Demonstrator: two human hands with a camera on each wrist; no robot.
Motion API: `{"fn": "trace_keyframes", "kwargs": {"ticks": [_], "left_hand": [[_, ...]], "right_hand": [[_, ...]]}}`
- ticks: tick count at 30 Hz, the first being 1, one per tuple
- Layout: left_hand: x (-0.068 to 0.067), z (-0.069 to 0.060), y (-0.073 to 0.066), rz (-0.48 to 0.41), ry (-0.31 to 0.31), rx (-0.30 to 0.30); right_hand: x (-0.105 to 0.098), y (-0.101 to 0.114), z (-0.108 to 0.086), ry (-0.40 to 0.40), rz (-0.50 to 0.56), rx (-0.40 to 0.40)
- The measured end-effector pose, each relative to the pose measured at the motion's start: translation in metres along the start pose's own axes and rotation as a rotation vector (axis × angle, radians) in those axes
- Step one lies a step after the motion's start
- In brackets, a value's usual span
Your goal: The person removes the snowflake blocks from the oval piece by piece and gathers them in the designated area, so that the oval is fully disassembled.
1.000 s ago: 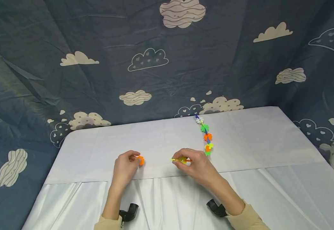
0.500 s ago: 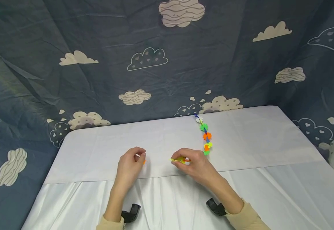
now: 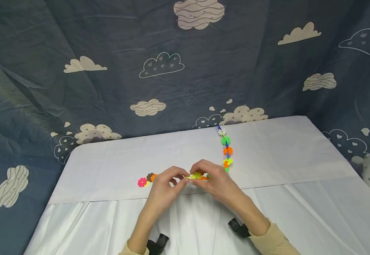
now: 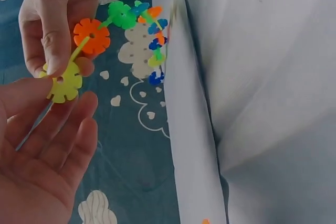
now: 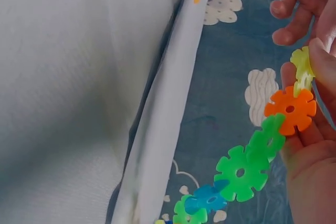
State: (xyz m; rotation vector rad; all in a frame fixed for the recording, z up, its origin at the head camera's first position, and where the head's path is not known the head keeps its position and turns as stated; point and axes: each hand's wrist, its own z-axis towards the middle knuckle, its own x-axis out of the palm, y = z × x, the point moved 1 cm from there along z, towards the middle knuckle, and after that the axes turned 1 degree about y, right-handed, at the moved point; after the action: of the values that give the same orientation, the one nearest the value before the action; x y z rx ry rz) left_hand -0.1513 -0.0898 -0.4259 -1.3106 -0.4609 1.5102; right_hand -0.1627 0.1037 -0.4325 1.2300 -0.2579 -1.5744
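Note:
In the head view, my left hand (image 3: 163,187) and right hand (image 3: 217,180) meet over the table, fingertips nearly touching. Between them is the yellow end of a chain of notched, flower-shaped plastic discs (image 3: 226,151). A yellow flower disc (image 4: 64,85) sits at the left thumb and fingertips in the left wrist view, the other left fingers loosely extended. My right hand pinches the chain beside it, near an orange flower disc (image 4: 92,36). Green discs (image 5: 241,172) and a blue disc (image 5: 209,199) follow along the chain. Fingers partly hide the yellow joint.
Left of my hands, a pink flower disc (image 3: 142,182), a brown disc (image 3: 150,177) and an orange disc (image 3: 154,177) lie on the white-covered table (image 3: 102,173). A dark cloud-print curtain (image 3: 115,88) hangs behind the table.
My left hand has moved right, from beside the orange disc to the yellow end in my right hand, uncovering the pink and brown discs. The right hand has stayed nearly still.

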Motion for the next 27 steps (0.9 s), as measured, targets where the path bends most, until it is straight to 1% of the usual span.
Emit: {"fn": "trace_keyframes", "kwargs": {"ticks": [2,4,8,10,12,14,18,21,23,27], "left_hand": [[0.0008,-0.0001,0.0004,-0.018,0.002,-0.005],[0.0010,0.0001,0.0008,-0.035,0.012,0.002],[-0.0004,0.0004,0.0011,-0.051,0.028,0.057],[-0.0017,0.0004,0.0018,-0.050,0.023,0.085],[-0.0029,0.0006,0.0031,-0.061,0.011,0.107],[-0.0036,0.0009,0.0051,-0.090,-0.003,0.126],[-0.0029,0.0007,0.0072,-0.193,-0.009,0.128],[-0.0014,-0.0001,0.0067,-0.242,-0.010,0.125],[-0.0003,-0.0003,0.0044,-0.252,-0.021,0.145],[0.0027,0.0002,-0.0027,-0.244,-0.056,0.193]], "right_hand": [[-0.0009,0.0005,0.0005,0.012,0.008,-0.010],[-0.0017,0.0017,0.0008,0.035,0.018,-0.028],[-0.0032,0.0047,0.0011,0.085,0.061,-0.051],[-0.0037,0.0048,0.0008,0.098,0.084,-0.049],[-0.0042,0.0039,0.0003,0.097,0.104,-0.026],[-0.0045,0.0026,-0.0007,0.093,0.122,0.011],[-0.0043,0.0030,-0.0019,0.083,0.180,0.072],[-0.0033,0.0051,-0.0014,0.087,0.221,0.077],[-0.0029,0.0063,-0.0012,0.087,0.232,0.083],[-0.0028,0.0076,-0.0007,0.071,0.227,0.095]]}}
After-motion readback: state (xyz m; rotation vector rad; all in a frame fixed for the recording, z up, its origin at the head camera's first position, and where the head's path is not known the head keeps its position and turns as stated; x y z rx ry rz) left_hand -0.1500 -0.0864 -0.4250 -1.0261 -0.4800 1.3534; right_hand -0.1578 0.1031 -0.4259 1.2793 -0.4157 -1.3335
